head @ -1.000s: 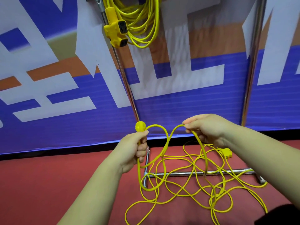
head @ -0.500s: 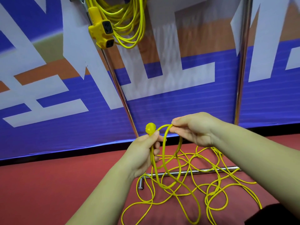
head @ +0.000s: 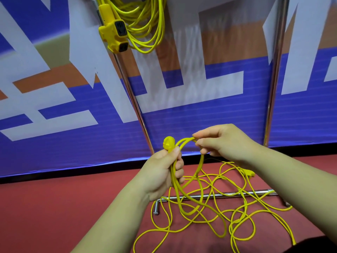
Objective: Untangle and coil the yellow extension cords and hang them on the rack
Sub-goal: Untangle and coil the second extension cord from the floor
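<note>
The round yellow plug (head: 168, 142) is held up by the left hand (head: 162, 172). Its fingers are curled round the cord just below the plug, and a couple of strands are gripped together in the fist. From there a short loop is arched over to the right hand (head: 224, 143), where it's pinched between thumb and fingertips, with the other fingers loosely bent. Both hands are kept close together, in front of the rack's left pole (head: 132, 99).

The rest of the yellow extension cord (head: 189, 213) is left in a loose tangle on the red floor (head: 54, 216), draped over and around the rack's base bar (head: 226, 194). A few loops are hung from the left hand down into that mess. A yellow socket end (head: 249, 173) can be spotted on the floor just past the right forearm, mostly hidden.

Up top, a second cord (head: 145, 24) is already coiled and hung on the rack. Its chunky socket block (head: 114, 33) is dangled right at the left pole. The right pole (head: 273, 88) is seen further over, and a blue, white and orange banner (head: 54, 143) is stretched behind the lot.
</note>
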Demonstrator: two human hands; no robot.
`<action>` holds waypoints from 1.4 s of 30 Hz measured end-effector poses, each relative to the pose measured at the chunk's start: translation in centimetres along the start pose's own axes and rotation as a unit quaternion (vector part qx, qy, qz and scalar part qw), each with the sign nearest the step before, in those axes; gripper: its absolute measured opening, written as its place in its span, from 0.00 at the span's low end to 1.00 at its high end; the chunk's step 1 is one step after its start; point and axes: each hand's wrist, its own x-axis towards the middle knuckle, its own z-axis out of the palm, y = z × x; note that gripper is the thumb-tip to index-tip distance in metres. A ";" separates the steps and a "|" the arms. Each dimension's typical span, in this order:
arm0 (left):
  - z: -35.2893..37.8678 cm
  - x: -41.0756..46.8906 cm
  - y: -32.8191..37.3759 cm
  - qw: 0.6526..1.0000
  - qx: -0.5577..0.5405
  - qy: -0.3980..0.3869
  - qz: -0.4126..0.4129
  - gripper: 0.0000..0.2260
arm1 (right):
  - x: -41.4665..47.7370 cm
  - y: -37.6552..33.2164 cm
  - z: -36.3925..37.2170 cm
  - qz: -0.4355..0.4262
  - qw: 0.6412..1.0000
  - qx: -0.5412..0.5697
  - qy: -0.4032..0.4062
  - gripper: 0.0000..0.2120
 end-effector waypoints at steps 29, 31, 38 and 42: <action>-11.1 -4.2 4.5 0.909 -0.350 0.130 0.186 0.14 | -0.6 5.8 8.6 0.118 0.969 0.116 -0.184 0.11; -11.9 -4.2 4.2 0.903 -0.351 0.169 0.182 0.14 | -0.6 4.7 8.4 0.137 0.958 0.206 -0.148 0.08; -10.6 -4.1 2.9 0.962 -0.125 0.195 0.144 0.13 | -1.7 2.0 6.9 0.050 0.990 0.042 -0.122 0.04; -5.6 -4.4 1.9 0.974 0.134 0.141 0.116 0.05 | -1.7 1.0 6.6 -0.028 0.999 -0.012 -0.044 0.09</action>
